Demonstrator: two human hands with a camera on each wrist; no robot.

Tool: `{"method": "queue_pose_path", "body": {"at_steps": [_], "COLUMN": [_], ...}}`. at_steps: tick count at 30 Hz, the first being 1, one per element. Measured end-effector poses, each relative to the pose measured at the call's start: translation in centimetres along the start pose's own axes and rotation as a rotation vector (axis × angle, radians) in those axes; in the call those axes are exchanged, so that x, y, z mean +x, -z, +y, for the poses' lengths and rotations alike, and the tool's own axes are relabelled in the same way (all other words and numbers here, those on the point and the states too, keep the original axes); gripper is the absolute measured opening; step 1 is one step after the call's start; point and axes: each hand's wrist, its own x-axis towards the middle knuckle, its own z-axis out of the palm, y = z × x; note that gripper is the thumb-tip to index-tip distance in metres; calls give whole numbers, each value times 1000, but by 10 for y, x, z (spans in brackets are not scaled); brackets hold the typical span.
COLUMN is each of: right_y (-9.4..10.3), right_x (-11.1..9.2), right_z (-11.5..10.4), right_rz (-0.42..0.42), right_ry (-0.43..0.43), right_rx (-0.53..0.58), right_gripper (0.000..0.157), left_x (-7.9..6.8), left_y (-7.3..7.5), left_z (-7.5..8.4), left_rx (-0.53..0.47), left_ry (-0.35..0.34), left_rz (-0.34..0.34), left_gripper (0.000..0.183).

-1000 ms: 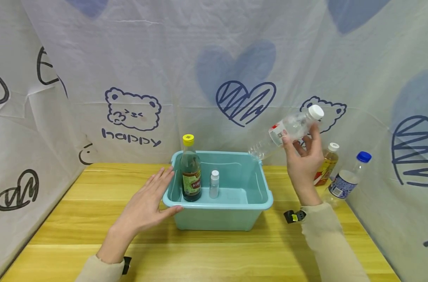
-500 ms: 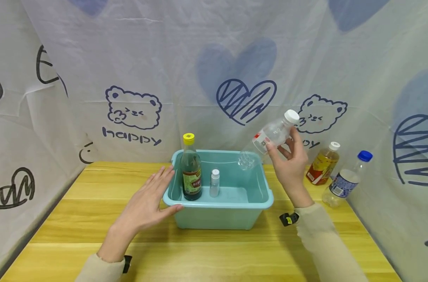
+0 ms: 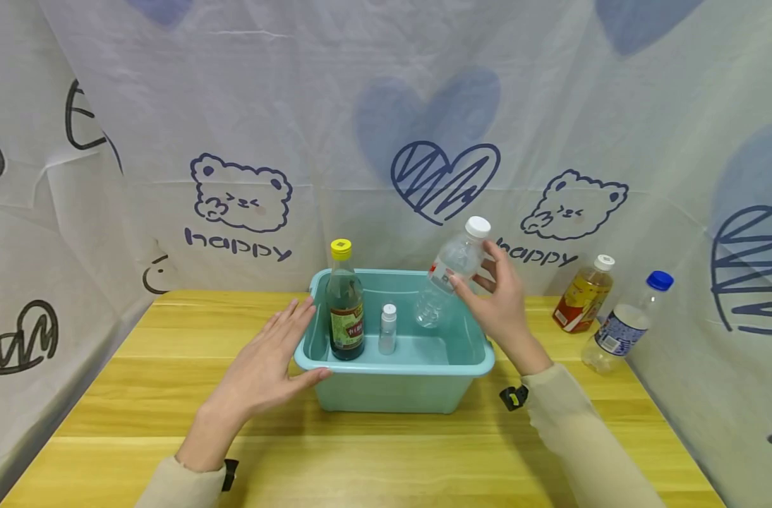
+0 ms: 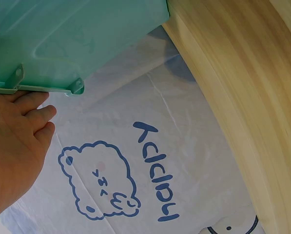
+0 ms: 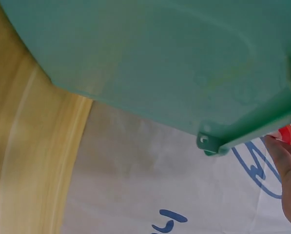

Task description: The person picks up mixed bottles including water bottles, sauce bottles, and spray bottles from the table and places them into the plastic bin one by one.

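Observation:
My right hand pinches a clear plastic bottle with a white cap and a red-and-white label. The bottle tilts, its base inside the right part of a teal plastic bin. My left hand rests with straight fingers at the bin's left rim; the left wrist view shows its fingertips just under that rim. Inside the bin stand a dark glass bottle with a yellow cap and a small clear bottle with a white cap. The right wrist view shows mostly the bin's outer side.
Right of the bin, a bottle of amber liquid with a white cap stands on the wooden table. Beside it is a clear bottle with a blue cap and blue label. A printed white cloth hangs behind and at the sides.
My right hand has carried the clear bottle left and down, from beside the bin's right rim to over its inside. The bottle has turned more upright. My left hand has stayed put.

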Motion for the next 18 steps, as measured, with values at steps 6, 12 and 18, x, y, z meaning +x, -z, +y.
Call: {"method": "queue_pose_path", "body": {"at_steps": [6, 12, 18], "right_y": [-3, -5, -7], "right_x": [1, 4, 8], "right_z": [3, 7, 11], "right_rz": [-109, -235, -374], "right_ry": [-62, -102, -151], "right_rx": [25, 35, 39], "right_gripper": [76, 78, 75], "left_x": [0, 0, 0], "left_y": [1, 2, 1], "left_z": [1, 2, 1], "left_rx": [-3, -2, 3], "left_ry": [1, 8, 7], "left_rz": [-10, -15, -12], "left_gripper": [104, 104, 103]}}
